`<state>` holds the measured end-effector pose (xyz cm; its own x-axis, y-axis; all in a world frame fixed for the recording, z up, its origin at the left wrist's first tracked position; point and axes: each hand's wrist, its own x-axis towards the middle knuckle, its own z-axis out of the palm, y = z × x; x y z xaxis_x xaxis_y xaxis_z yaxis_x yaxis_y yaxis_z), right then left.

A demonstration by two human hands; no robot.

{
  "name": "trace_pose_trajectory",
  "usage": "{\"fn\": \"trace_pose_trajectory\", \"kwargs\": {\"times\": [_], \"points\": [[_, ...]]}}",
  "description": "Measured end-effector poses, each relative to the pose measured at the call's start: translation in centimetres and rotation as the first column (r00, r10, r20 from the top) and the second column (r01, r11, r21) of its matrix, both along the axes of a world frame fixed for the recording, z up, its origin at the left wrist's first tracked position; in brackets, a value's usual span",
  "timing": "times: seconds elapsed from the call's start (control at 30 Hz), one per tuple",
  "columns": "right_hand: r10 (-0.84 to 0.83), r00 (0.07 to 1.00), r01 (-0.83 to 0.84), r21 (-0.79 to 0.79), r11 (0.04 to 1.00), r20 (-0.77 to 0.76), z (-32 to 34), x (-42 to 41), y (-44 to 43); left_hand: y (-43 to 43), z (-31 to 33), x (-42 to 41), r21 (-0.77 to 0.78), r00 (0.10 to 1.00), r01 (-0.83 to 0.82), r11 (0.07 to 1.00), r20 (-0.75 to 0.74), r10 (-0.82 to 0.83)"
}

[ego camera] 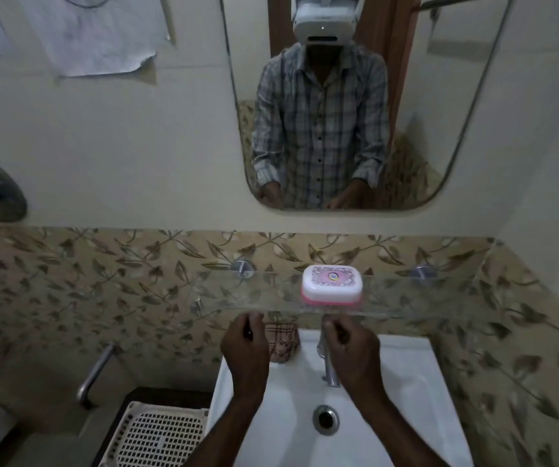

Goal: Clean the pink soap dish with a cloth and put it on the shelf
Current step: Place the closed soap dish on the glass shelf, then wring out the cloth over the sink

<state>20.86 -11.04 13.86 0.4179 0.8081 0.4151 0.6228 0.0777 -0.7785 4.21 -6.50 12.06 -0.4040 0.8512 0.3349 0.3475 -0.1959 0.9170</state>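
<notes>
No word or number can be read anywhere. The soap dish point(332, 285) on the glass shelf point(254, 294) has a small round emblem point(332, 276) in the middle of its patterned pink-and-white top, but any lettering there is too small and blurred to make out. The sheet of paper point(103, 32) hanging at the upper left shows only faint, illegible marks.

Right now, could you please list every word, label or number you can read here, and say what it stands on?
No text here is legible.
pink soap dish: a round emblem in a patterned panel on the lid, too small and blurred to read.
paper sheet on the wall: only faint marks, too blurred to read.
</notes>
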Motion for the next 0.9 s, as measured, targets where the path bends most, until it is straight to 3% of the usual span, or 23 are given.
{"fn": "trace_pose_trajectory", "kwargs": {"times": [0.1,0.2,0.4,0.47,0.53,0.6,0.67,0.73,0.83,0.9], "points": [[0.135,0.99,-0.139,-0.227,0.964,-0.035,-5.7,-3.5,-0.1,0.6,-6.7,-1.6,-0.277,0.998,-0.027,0.961,-0.065,0.01],[0.174,0.977,-0.212,-0.501,0.839,-0.124,-11.4,-5.8,-0.3,2.9,-11.5,-2.6,-0.545,0.971,-0.003,0.839,-0.202,-0.128],[0.057,0.964,-0.205,-0.591,0.78,-0.259,-18.1,-7.7,-3.3,9.5,-14.9,-0.9,-0.67,0.871,0.035,0.742,-0.343,-0.35],[0.04,0.964,-0.203,-0.634,0.747,-0.261,-19.2,-7.2,-4.1,10.7,-14.8,0.3,-0.712,0.873,-0.023,0.702,-0.357,-0.333],[0.006,0.958,-0.202,-0.657,0.727,-0.287,-19.6,-6.6,-3.5,11.7,-14.6,0.8,-0.772,0.93,-0.004,0.636,-0.236,-0.281],[-0.03,0.945,-0.201,-0.651,0.732,-0.326,-19.2,-6.2,-1.8,12.3,-14.1,0.6,-0.782,0.963,0.204,0.588,0.051,-0.266],[-0.076,0.908,-0.217,-0.62,0.754,-0.411,-18.2,-6.0,0.3,12.0,-13.0,0.0,-0.697,0.894,0.447,0.56,0.332,-0.301],[-0.142,0.768,-0.297,-0.544,0.785,-0.625,-16.7,-5.9,2.4,11.3,-11.5,-0.9,-0.647,0.816,0.578,0.497,0.448,-0.365],[-0.128,0.315,-0.467,-0.271,0.842,-0.941,-15.3,-5.3,4.8,9.9,-10.2,-2.1,-0.581,0.695,0.716,0.387,0.542,-0.472],[-0.047,0.056,-0.542,-0.07,0.837,-0.997,-14.3,-4.8,5.4,8.8,-9.6,-3.0,-0.531,0.641,0.767,0.361,0.601,-0.478]]}}
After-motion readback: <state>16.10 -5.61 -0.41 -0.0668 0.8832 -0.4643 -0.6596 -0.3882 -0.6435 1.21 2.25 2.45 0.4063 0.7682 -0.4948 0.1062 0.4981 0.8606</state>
